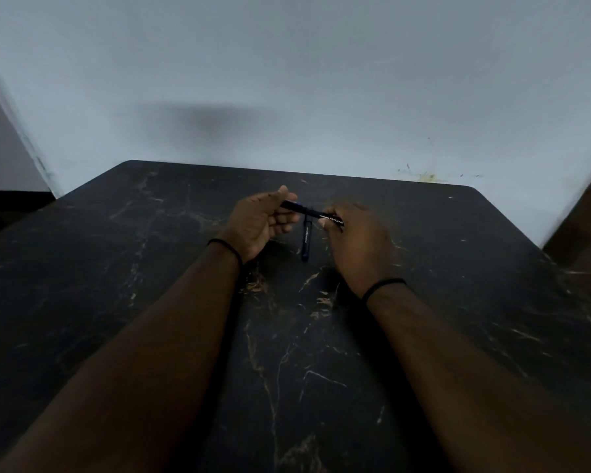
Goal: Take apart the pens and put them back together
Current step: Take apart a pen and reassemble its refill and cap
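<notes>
- Head view: a person's two bare forearms reach forward over a black counter veined with pale, marble-like streaks; its far edge meets a plain grey-white wall.
- The left hand is turned palm-inward, its fingers curled, with thumb and fingertips pinching one end of a black pen held in the air above the counter.
- The right hand shows its back to the camera; its fingers are clenched round the other end of that same pen, where white lettering shows on the barrel. The fingertips themselves are hidden behind the hand.
- The held pen lies nearly level between the two hands, sloping slightly down toward the right hand. A bit of blue shows near the left thumb; whether the pen is coming apart there cannot be told.
- A second pen, dark with a blue tip at its near end, lies flat on the counter between the hands, pointing roughly toward the camera, crossing under the held one.
- A thin black band circles each wrist: the left band and the right band.
- A yellowish stain marks the wall just above the counter's far right edge.
- A soft dark shadow falls on the wall above the hands.
</notes>
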Demonstrator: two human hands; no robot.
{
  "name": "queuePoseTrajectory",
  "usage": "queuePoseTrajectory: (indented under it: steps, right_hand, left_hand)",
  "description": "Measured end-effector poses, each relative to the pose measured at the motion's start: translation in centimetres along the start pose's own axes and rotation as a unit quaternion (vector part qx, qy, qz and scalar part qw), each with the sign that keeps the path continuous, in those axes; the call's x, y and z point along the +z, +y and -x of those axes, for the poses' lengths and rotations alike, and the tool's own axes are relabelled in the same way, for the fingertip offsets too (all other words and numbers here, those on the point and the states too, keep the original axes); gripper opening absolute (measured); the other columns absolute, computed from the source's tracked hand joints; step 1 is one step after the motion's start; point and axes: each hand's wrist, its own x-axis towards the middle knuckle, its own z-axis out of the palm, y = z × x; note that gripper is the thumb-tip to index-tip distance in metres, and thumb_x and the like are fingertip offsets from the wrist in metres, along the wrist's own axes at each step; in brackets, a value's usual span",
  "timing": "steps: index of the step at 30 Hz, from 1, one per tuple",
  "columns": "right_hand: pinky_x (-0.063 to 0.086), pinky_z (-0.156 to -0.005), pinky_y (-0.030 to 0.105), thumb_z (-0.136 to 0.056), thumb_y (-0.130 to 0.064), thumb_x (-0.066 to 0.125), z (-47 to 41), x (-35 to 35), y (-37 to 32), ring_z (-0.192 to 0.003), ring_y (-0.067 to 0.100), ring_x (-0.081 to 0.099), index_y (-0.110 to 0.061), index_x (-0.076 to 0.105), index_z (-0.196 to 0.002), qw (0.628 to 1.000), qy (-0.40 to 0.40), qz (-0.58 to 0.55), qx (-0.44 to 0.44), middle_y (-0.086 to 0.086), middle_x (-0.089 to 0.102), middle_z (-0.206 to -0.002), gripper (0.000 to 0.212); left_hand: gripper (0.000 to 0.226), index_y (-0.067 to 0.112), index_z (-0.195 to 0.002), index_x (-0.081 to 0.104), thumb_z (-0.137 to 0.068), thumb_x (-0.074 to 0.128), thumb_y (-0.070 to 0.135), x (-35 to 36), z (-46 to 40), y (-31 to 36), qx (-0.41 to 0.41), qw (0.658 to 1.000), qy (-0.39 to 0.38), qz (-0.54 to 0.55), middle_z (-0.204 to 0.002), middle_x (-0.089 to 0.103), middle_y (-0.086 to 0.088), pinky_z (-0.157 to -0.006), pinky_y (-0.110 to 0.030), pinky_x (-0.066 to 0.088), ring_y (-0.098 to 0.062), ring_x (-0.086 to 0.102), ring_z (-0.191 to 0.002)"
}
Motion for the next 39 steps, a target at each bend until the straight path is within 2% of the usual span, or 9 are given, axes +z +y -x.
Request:
queuePoseTrajectory:
  steps: [3,7,9,13,16,20,28,34,39]
  right_hand:
    - [0.050,-0.072,0.036,-0.088,-0.022,0.069,0.01,0.13,-0.07,-0.086,0.025,0.061,-0.021,0.071,-0.096,1.000,0.014,0.001,-0.015,0.004,0.067,-0.091,0.009]
    - [0.044,-0.066,0.030,-0.086,-0.021,0.070,0.08,0.23,0.14,-0.082,0.022,0.059,-0.022,0.070,-0.094,0.999,0.040,0.004,-0.016,0.001,0.066,-0.087,0.007]
    - [0.040,-0.065,0.028,-0.086,-0.021,0.070,0.06,0.28,0.20,-0.081,0.021,0.058,-0.023,0.070,-0.093,0.999,0.041,0.012,-0.015,0.001,0.066,-0.087,0.008]
    - [0.044,-0.069,0.031,-0.087,-0.021,0.069,-0.03,0.34,0.12,-0.083,0.024,0.061,-0.023,0.074,-0.093,1.000,0.022,0.008,-0.010,0.002,0.068,-0.088,0.008]
    - [0.040,-0.070,0.029,-0.089,-0.018,0.067,-0.13,0.17,-0.04,-0.086,0.024,0.061,-0.021,0.076,-0.096,1.000,0.019,0.014,-0.009,0.004,0.071,-0.090,0.012]
    - [0.042,-0.071,0.031,-0.090,-0.020,0.067,-0.16,-0.14,0.02,-0.084,0.023,0.061,-0.020,0.077,-0.096,1.000,0.008,0.001,-0.010,0.004,0.071,-0.088,0.012]
    - [0.031,-0.067,0.025,-0.091,-0.020,0.067,-0.23,-0.27,0.31,-0.079,0.017,0.058,-0.018,0.076,-0.091,1.000,0.001,-0.025,-0.014,0.001,0.070,-0.084,0.010]
    - [0.039,-0.064,0.028,-0.092,-0.023,0.066,-0.30,-0.13,0.43,-0.074,0.015,0.058,-0.022,0.076,-0.088,0.999,-0.007,-0.031,0.000,-0.001,0.069,-0.079,0.010]
    - [0.048,-0.065,0.032,-0.089,-0.021,0.069,-0.46,0.12,0.26,-0.070,0.020,0.061,-0.017,0.077,-0.083,0.999,0.011,-0.041,0.009,0.001,0.069,-0.073,0.010]
  left_hand:
    - [0.026,0.005,-0.098,0.068,-0.096,0.060,0.030,-0.05,-0.28,-0.24,-0.011,0.999,0.011,-0.028,-0.075,0.074,-0.006,-0.047,-0.019,0.048,-0.012,0.068,-0.061]
    - [0.029,0.004,-0.097,0.070,-0.090,0.068,0.032,-0.48,-0.38,-0.14,-0.026,0.999,0.014,-0.044,-0.081,0.076,-0.009,-0.044,-0.017,0.043,-0.010,0.067,-0.060]
    - [0.025,0.003,-0.100,0.069,-0.092,0.066,0.027,-0.54,-0.26,-0.13,-0.027,0.999,0.009,-0.040,-0.082,0.076,-0.009,-0.046,-0.017,0.045,-0.011,0.067,-0.062]
    - [0.013,0.003,-0.103,0.066,-0.096,0.055,0.005,-0.46,0.04,0.02,-0.025,1.000,-0.014,-0.006,-0.080,0.075,-0.005,-0.055,-0.020,0.054,-0.012,0.071,-0.068]
    - [0.017,0.006,-0.106,0.065,-0.097,0.052,0.001,-0.30,0.31,0.21,-0.021,0.999,-0.031,-0.021,-0.094,0.073,-0.009,-0.063,-0.022,0.058,-0.013,0.073,-0.074]
    - [0.018,0.006,-0.109,0.064,-0.097,0.051,0.000,-0.22,0.39,0.15,-0.014,0.998,-0.046,-0.035,-0.105,0.069,-0.013,-0.064,-0.023,0.058,-0.013,0.073,-0.076]
    - [0.017,0.009,-0.103,0.066,-0.096,0.053,0.001,-0.68,0.07,-0.11,-0.003,0.998,-0.057,-0.029,-0.086,0.076,-0.003,-0.059,-0.022,0.057,-0.012,0.073,-0.073]
    - [0.016,0.008,-0.100,0.067,-0.096,0.053,0.000,-0.85,-0.02,-0.32,0.008,0.997,-0.064,-0.035,-0.084,0.076,-0.004,-0.057,-0.022,0.057,-0.013,0.073,-0.071]
    - [0.015,0.009,-0.097,0.069,-0.094,0.056,0.001,-0.91,-0.02,-0.49,0.025,0.997,-0.052,-0.049,-0.084,0.077,-0.007,-0.059,-0.022,0.057,-0.015,0.074,-0.073]
